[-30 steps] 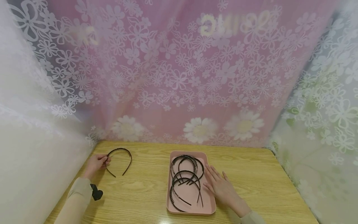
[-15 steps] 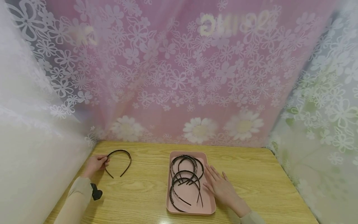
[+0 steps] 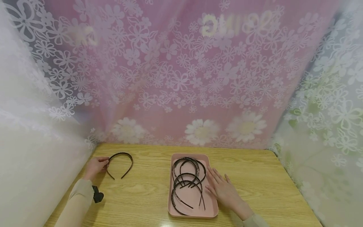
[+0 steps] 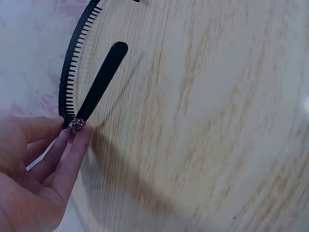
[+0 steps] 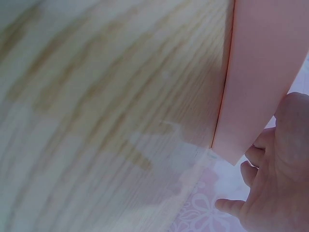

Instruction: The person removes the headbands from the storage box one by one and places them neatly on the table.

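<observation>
A black toothed headband [image 3: 120, 164] lies on the wooden table [image 3: 147, 195] at the far left. My left hand [image 3: 96, 167] pinches its left side between thumb and fingertips; the left wrist view shows the band [image 4: 77, 72] gripped at the fingertips [image 4: 72, 140]. A pink tray [image 3: 211, 208] near the middle holds several black headbands [image 3: 187, 183]. My right hand [image 3: 224, 189] lies flat with straight fingers on the tray's right edge. In the right wrist view the tray wall [image 5: 260, 72] stands beside that hand [image 5: 275, 183].
A small black clip [image 3: 97, 196] shows at my left sleeve. Floral curtains [image 3: 181, 78] close in the table at the back and both sides. Bare wood stretches between the headband and the tray and to the right of the tray.
My left hand has drawn the headband slightly to the left and nearer. The right hand and the tray have stayed put.
</observation>
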The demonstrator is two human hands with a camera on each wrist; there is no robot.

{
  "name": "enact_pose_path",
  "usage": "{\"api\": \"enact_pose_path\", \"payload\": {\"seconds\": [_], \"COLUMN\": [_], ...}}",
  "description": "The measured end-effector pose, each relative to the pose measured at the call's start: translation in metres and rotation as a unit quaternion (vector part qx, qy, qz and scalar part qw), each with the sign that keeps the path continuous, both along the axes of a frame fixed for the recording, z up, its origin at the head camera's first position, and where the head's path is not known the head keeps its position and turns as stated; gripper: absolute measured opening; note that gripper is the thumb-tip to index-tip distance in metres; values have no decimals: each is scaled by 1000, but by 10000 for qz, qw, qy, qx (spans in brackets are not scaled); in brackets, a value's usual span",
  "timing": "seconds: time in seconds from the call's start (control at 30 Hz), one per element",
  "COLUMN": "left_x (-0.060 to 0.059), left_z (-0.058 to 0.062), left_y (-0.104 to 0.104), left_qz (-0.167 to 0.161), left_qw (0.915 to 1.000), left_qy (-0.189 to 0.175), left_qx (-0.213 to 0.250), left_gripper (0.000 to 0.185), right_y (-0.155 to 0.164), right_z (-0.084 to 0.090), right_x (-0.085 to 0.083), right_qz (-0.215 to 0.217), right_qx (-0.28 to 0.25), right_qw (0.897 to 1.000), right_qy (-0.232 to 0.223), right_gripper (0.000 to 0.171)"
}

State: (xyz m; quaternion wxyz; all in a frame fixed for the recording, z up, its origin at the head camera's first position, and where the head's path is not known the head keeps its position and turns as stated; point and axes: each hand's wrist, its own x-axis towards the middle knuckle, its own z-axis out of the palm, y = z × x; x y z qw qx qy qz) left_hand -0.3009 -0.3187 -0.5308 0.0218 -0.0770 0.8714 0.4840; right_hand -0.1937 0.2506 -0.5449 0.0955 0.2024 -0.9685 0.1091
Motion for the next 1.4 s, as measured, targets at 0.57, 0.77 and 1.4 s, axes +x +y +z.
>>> {"api": "enact_pose_path", "payload": {"seconds": [0.57, 0.77, 1.4], "left_x": [2, 2, 9], "left_z": [-1, -1, 15], "left_y": [4, 4, 34], "left_qz": [55, 50, 889], "left_qw": [9989, 9978, 9908], "left_qy": [279, 269, 1020], "left_qx": [-360, -609, 71], "left_gripper": [35, 33, 40], "right_y": [0, 0, -1], "right_z": [0, 2, 1], "right_x": [-1, 0, 2], "right_qz": [-90, -81, 76], "right_qx": [151, 144, 42], "right_qw": [9998, 9996, 9993], "right_qy": [-132, -219, 359], "right_gripper": [66, 67, 64]}}
